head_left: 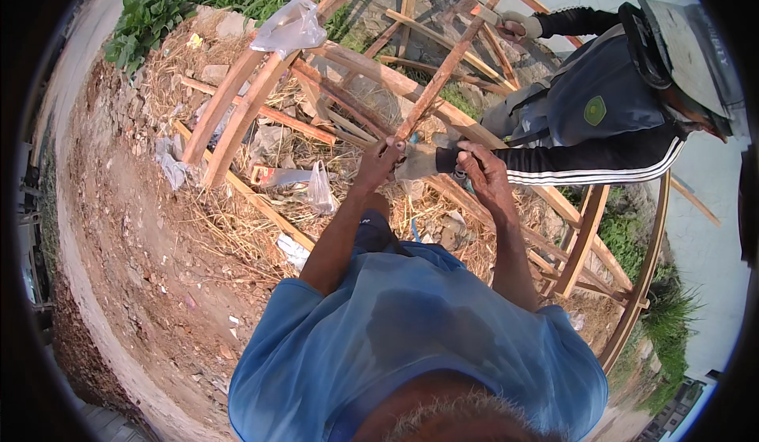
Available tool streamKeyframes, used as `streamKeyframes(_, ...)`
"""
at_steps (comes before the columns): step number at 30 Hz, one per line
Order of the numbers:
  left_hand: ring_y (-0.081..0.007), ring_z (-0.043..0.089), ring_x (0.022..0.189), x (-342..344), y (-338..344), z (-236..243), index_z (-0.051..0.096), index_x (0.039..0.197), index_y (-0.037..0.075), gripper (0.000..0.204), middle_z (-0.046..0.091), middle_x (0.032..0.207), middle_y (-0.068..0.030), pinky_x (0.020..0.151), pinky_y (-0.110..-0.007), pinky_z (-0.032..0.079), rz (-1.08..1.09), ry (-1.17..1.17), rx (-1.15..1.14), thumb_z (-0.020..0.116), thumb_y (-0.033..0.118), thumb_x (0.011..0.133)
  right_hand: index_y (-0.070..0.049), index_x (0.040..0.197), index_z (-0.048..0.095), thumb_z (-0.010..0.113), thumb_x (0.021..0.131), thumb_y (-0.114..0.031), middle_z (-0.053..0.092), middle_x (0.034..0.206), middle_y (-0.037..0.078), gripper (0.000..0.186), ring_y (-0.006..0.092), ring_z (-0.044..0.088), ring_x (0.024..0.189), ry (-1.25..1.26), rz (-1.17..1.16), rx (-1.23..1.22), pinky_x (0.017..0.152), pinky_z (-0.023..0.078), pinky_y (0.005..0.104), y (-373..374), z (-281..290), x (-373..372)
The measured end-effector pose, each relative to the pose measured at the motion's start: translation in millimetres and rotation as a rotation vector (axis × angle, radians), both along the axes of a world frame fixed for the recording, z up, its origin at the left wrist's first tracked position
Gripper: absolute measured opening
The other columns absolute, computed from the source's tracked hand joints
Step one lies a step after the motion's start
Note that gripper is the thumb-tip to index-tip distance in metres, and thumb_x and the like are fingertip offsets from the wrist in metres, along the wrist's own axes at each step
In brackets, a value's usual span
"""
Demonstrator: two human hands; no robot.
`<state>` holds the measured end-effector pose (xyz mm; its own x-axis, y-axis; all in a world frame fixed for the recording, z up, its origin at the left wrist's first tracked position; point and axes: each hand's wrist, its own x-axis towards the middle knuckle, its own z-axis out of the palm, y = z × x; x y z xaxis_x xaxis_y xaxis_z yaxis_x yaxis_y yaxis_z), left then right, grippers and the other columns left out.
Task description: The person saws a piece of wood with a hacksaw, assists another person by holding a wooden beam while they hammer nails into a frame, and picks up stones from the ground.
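Left hand (pixel 383 161), one: fingers bent and drawn in at the lower end of a thin wooden strip (pixel 452 64); whether they pinch it or only touch it, I cannot tell from where I stand.

Right hand (pixel 485 176), one: fingers loosely curled, just beside the co-worker's striped sleeve (pixel 585 165); anything between the fingertips is too small to make out.

Gloved hand (pixel 417 162), the co-worker's: between those two hands, near the strip's lower end.

Wooden strip: narrow, slanting up and to the right from the left hand, across a thicker beam (pixel 395 84).

Second gloved hand (pixel 528 26), also the co-worker's: upper right, at the pale handle (pixel 485 14) of a tool.

Outlying items: curved timbers (pixel 237 130), a clear plastic bag (pixel 291 28) draped over their upper part; handsaw (pixel 283 176) with red-orange handle, low among the straw (pixel 229 224); second plastic bag (pixel 319 189), just beside the saw; leafy plants (pixel 150 27), upper left; bare earth (pixel 142 260), left.
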<state>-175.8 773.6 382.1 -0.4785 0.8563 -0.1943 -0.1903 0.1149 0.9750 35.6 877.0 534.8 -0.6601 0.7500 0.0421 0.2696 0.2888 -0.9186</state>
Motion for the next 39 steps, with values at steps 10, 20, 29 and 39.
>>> streamKeyframes(10, -0.0172, 0.062, 0.097, -1, 8, -22, 0.059, 0.128, -0.002, 0.041, 0.067, 0.109, -0.0105, 0.086, -0.031, 0.049, 0.037, -0.048, 0.044, 0.054, 0.028, 0.1, 0.001, 0.138, 0.046, 0.053, 0.088, -0.068, 0.066, 0.111, 0.031, 0.085, 0.0439, 0.063, 0.109, -0.611, 0.08, 0.085, 0.09, 0.047, 0.0516, 67, -82, -101)
streamKeyframes(20, -0.0221, 0.062, 0.099, -3, 10, -27, 0.06, 0.125, -0.002, 0.036, 0.066, 0.111, -0.0153, 0.089, -0.034, 0.048, 0.042, 0.169, 0.105, 0.049, 0.02, 0.1, 0.004, 0.108, 0.058, 0.075, 0.081, -0.037, 0.069, 0.088, 0.014, 0.051, 0.0217, 0.068, 0.071, -0.245, -0.065, -0.426, 0.066, 0.054, 0.0361, 63, -121, -127)
streamKeyframes(29, -0.0216, 0.065, 0.093, -3, 13, -21, 0.063, 0.122, -0.002, 0.035, 0.068, 0.106, -0.0161, 0.083, -0.034, 0.051, 0.109, 0.15, 0.15, 0.048, 0.021, 0.1, 0.006, 0.116, 0.054, 0.072, 0.087, -0.031, 0.067, 0.095, 0.014, 0.05, 0.018, 0.068, 0.076, -0.311, -0.086, -0.371, 0.065, 0.058, 0.0331, 63, -112, -129)
streamKeyframes(39, -0.0266, 0.068, 0.096, -4, 11, -24, 0.062, 0.123, -0.003, 0.039, 0.069, 0.105, -0.0201, 0.084, -0.037, 0.052, 0.105, 0.199, 0.102, 0.053, 0.026, 0.098, 0.007, 0.114, 0.055, 0.073, 0.088, -0.027, 0.066, 0.096, 0.013, 0.046, 0.0169, 0.066, 0.079, -0.27, -0.101, -0.43, 0.066, 0.056, 0.0317, 64, -130, -128)
